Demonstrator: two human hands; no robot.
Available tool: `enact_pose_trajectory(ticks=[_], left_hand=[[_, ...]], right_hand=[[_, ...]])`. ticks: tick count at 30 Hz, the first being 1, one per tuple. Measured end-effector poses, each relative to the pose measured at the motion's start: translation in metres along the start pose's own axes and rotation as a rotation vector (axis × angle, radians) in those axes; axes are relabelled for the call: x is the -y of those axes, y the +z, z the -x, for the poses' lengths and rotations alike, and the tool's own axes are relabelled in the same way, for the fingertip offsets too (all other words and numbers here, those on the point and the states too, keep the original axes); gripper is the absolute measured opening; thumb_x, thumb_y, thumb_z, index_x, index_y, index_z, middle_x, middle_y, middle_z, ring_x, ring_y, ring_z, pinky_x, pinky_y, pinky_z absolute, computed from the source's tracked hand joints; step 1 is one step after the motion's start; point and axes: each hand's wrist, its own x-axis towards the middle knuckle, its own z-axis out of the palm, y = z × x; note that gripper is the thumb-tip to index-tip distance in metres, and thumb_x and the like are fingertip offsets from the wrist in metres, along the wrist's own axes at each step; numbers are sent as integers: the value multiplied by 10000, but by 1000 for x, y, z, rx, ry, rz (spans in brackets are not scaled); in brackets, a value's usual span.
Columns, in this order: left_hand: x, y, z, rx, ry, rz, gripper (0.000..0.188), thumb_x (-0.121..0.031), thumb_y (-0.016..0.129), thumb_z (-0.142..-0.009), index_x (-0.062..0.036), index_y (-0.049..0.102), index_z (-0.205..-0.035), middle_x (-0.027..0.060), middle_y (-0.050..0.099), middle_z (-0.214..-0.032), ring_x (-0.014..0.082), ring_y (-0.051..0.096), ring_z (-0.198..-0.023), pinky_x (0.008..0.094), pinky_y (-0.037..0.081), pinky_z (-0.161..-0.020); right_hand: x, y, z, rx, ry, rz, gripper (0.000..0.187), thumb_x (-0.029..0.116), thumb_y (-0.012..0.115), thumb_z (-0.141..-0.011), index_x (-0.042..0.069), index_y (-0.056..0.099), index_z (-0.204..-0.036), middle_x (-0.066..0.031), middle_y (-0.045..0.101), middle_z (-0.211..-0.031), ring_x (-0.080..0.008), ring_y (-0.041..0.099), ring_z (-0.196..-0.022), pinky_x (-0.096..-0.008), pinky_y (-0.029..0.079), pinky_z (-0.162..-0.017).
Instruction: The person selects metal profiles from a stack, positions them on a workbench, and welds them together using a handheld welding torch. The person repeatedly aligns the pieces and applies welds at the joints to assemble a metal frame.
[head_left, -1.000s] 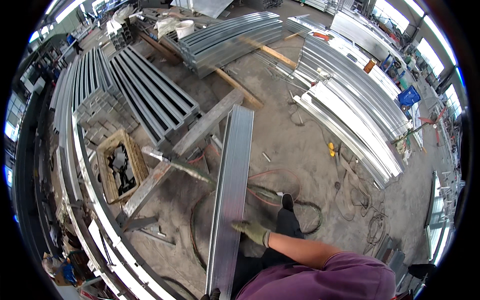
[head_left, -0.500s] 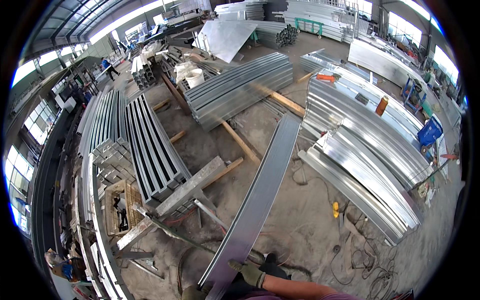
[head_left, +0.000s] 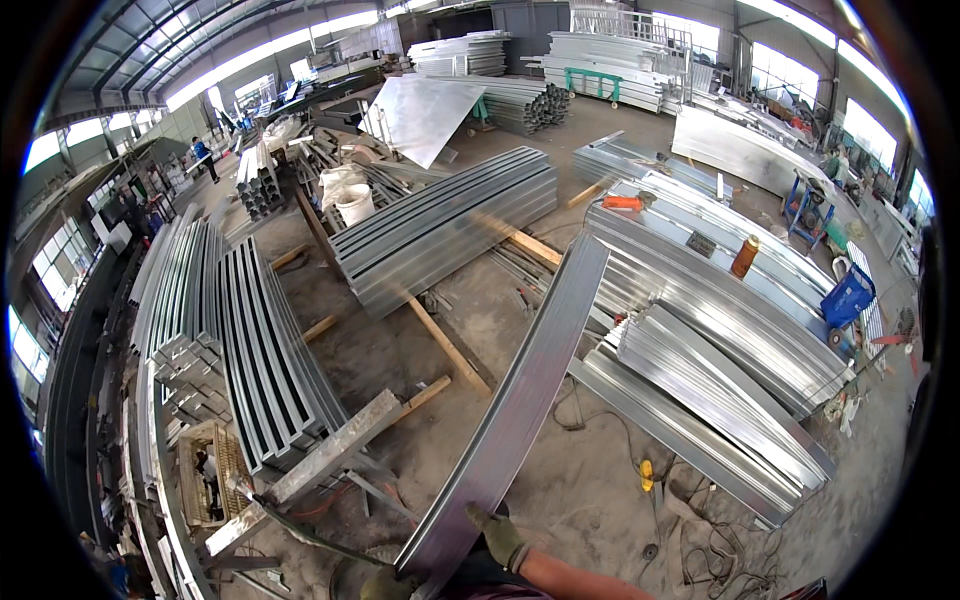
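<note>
A long grey metal channel (head_left: 515,400) rises from my body toward the far right, its far end overlapping the stacked profiles there in view. My right hand (head_left: 497,535), in an olive-green work glove, grips its right edge near the close end, the thumb lying on the face. My left hand (head_left: 388,584), gloved alike, is at the left edge of the same end. It is cut off by the picture's lower rim, and its fingers are mostly hidden, but it seems closed round the channel.
Bundled metal profiles lie at left (head_left: 265,350), centre (head_left: 450,220) and right (head_left: 700,270), some on wooden battens (head_left: 445,345). A metal trestle beam (head_left: 305,470) stands by a basket (head_left: 228,465). Cables (head_left: 735,560) and a yellow tool (head_left: 646,475) lie right. A person (head_left: 203,158) stands far left.
The channel's far end has swung rightward against the surroundings and now overlaps the right-hand stack. The surroundings have shifted left and mostly down in view. Both hands keep their places on the channel.
</note>
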Motion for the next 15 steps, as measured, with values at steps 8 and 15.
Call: enact_pose_trajectory(ticks=[8,15], left_hand=[[60,60,-222,43,-10,121,587,-486,790,-927,-4,730,-1256,272,780,-1078,426,742,-1011,482,573,-871],[-113,-15,-297,71,-7,-56,591,-559,720,-955,-4,753,-1156,306,756,-1086,502,718,-1044,558,555,-893]], right_hand=[[71,-28,-171,-105,-62,-21,674,510,703,-1047,-42,637,-1428,-127,682,-1420,-211,610,-1322,-374,480,-1123],[135,-68,-273,-118,217,-205,666,540,681,-1050,6,643,-1446,-127,698,-1411,-252,656,-1264,-385,487,-1108]])
